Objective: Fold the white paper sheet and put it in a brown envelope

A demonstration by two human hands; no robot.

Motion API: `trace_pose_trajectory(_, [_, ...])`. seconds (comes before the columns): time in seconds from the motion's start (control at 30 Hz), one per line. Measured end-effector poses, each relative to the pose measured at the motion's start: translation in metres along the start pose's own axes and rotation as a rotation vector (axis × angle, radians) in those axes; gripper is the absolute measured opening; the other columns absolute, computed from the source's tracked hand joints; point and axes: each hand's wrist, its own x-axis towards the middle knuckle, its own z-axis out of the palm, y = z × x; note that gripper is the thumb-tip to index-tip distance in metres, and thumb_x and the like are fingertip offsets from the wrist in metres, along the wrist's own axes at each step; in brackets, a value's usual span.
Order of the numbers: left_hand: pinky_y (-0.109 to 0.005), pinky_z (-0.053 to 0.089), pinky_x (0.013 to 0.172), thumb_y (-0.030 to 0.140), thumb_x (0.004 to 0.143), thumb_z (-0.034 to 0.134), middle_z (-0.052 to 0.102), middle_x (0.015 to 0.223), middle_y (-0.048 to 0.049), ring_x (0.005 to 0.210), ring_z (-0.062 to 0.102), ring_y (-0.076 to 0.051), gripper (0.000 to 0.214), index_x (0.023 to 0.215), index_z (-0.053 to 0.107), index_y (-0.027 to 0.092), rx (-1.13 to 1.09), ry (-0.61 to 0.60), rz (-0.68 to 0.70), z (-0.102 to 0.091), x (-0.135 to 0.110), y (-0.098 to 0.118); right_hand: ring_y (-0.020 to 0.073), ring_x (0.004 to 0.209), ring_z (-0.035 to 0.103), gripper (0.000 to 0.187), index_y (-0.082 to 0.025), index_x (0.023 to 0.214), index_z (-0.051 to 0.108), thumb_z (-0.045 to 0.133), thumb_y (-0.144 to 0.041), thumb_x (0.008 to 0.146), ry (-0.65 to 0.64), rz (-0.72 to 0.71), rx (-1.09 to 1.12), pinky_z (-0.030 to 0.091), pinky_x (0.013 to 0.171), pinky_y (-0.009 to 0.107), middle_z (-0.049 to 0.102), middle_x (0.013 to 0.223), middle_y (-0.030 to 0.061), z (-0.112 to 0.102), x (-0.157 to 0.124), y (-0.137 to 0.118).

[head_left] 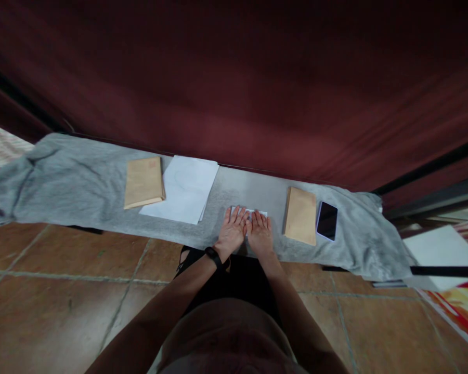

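My left hand (pixel 231 231) and my right hand (pixel 259 232) lie flat side by side, fingers stretched out, pressing on a small folded white paper (pixel 251 212) on a grey cloth (pixel 81 182) that covers a narrow bench. Only the far edge of the paper shows past my fingertips. A black band is on my left wrist. To the left lie loose white sheets (pixel 185 188) and a brown envelope (pixel 143 182). Just right of my right hand lies a second brown envelope (pixel 300 215), with a dark phone (pixel 327 221) beside it.
A dark red curtain (pixel 257 83) hangs right behind the bench. The floor is brown tile (pixel 62 291). At the right edge lie a white board (pixel 437 249) and a colourful printed sheet (pixel 462 306). The cloth hangs over both bench ends.
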Motion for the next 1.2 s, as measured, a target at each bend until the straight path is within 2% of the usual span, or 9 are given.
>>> trace_pose_trajectory(0.17, [-0.057,0.008,0.127,0.023,0.102,0.025,0.037,0.161,-0.0118,0.154,0.019,-0.028,0.054,0.152,0.042,0.011,0.01,-0.011,0.016,0.003,0.001,-0.002,0.0279,0.144,0.041,0.053,-0.004,0.146,0.049,0.029,-0.032,0.106,0.03,0.026,0.014,0.028,0.119,0.047,0.046,0.153,0.021,0.005,0.0,-0.005])
trace_pose_trajectory(0.4, [-0.058,0.008,0.126,0.025,0.102,0.027,0.036,0.162,-0.011,0.154,0.022,-0.029,0.054,0.153,0.039,0.013,0.057,-0.035,0.024,0.004,0.001,-0.003,0.0275,0.146,0.037,0.054,-0.006,0.15,0.045,0.028,-0.035,0.107,0.057,0.049,0.009,0.027,0.12,0.049,0.044,0.156,0.0195,0.01,-0.005,-0.003])
trace_pose_trajectory(0.63, [-0.058,0.01,0.126,0.029,0.103,0.028,0.032,0.164,-0.006,0.155,0.02,-0.027,0.055,0.156,0.036,0.018,0.029,-0.042,-0.01,0.007,-0.001,-0.006,0.0286,0.148,0.034,0.055,-0.006,0.152,0.04,0.033,-0.036,0.106,0.049,0.057,-0.023,0.026,0.12,0.051,0.039,0.158,0.0197,0.012,-0.007,0.003])
trace_pose_trajectory(0.87, [-0.055,0.011,0.126,0.032,0.102,0.028,0.028,0.165,-0.0109,0.155,0.018,-0.025,0.059,0.157,0.03,0.012,0.013,-0.021,-0.016,0.011,-0.004,-0.008,0.0309,0.148,0.035,0.057,-0.004,0.153,0.038,0.033,-0.036,0.106,0.098,0.044,-0.027,0.026,0.118,0.054,0.04,0.157,0.0225,0.013,-0.01,0.007])
trace_pose_trajectory(1.2, [-0.052,0.011,0.126,0.045,0.104,0.027,0.027,0.165,-0.0143,0.154,0.021,-0.026,0.063,0.156,0.032,0.01,0.014,0.007,-0.045,0.011,-0.004,-0.006,0.034,0.142,0.042,0.057,-0.003,0.152,0.04,0.033,-0.036,0.106,0.148,0.033,-0.088,0.028,0.117,0.054,0.042,0.156,0.0229,0.008,-0.016,0.016])
